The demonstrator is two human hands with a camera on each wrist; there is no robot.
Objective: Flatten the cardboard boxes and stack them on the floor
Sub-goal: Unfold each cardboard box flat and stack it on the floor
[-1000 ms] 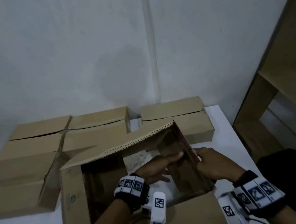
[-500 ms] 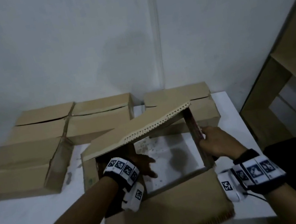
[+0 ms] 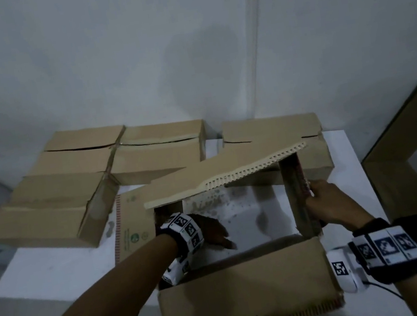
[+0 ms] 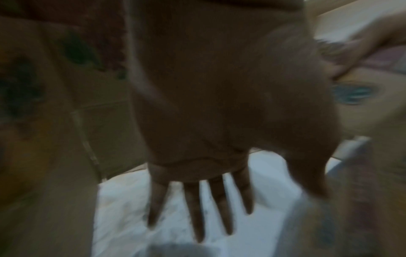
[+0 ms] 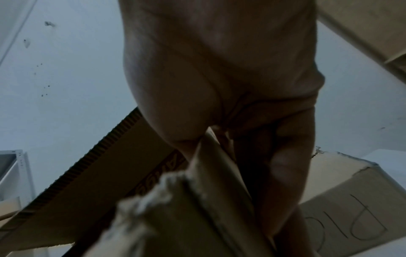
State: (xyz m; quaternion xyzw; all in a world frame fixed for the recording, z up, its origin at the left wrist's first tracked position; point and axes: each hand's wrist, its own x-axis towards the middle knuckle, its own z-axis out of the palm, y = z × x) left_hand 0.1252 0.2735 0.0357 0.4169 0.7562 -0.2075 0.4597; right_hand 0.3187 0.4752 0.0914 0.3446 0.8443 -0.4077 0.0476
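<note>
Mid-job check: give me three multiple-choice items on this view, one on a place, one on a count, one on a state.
1. Where is the left hand?
A. inside the open box, over the white table
B. on the wall
C. on the floor

2. How many other boxes stand at the back of the table?
A. one
B. three
C. six

3. What is the right hand doing?
A. hanging idle
B. gripping the box's right wall
C. pressing the table

Answers: 1 A, table shows through the bottomless box under spread fingers; 2 B, head view shows three; 3 B, thumb and fingers pinch the cardboard edge.
</note>
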